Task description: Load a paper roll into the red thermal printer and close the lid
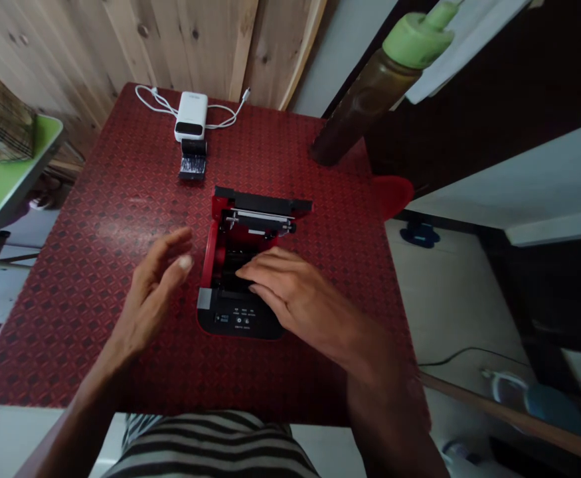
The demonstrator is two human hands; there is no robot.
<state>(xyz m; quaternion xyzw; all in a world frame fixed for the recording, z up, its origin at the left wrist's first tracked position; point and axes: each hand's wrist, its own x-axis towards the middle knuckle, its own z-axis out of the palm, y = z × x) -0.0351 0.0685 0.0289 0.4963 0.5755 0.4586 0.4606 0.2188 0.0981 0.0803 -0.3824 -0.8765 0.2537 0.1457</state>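
One red-and-black device [265, 325], printer-like, sitting near the middle of the red patterned table [95, 265]. Lid [265, 202] raised at the far side, silvery bar [263, 214] just below it. Dark bay [230, 262] open in between, red wall on the left. Control panel on the near side: small display [224, 318], two round buttons [243, 320], grey patch [204, 298] at its left corner. Right hand [293, 285] over the right side of the device, fingers close together and dipped toward the bay; cannot tell whether clamped on anything in there or only touching. Left hand [158, 285] just left of the device, clear of it, thumb and fingers apart, nothing between. Beyond the device, to the left: white power bank [192, 109] with white cable [225, 123] out both sides, small black roll [193, 147] with marked strip [192, 164] at its near end. Tall brown bottle [364, 99] with green cap [414, 40] standing near the far right corner. Past the right edge: red round piece [394, 192], dark slippers [419, 234] on the floor. Far left: plaid bag [1, 116] on a green tabletop [1, 182].
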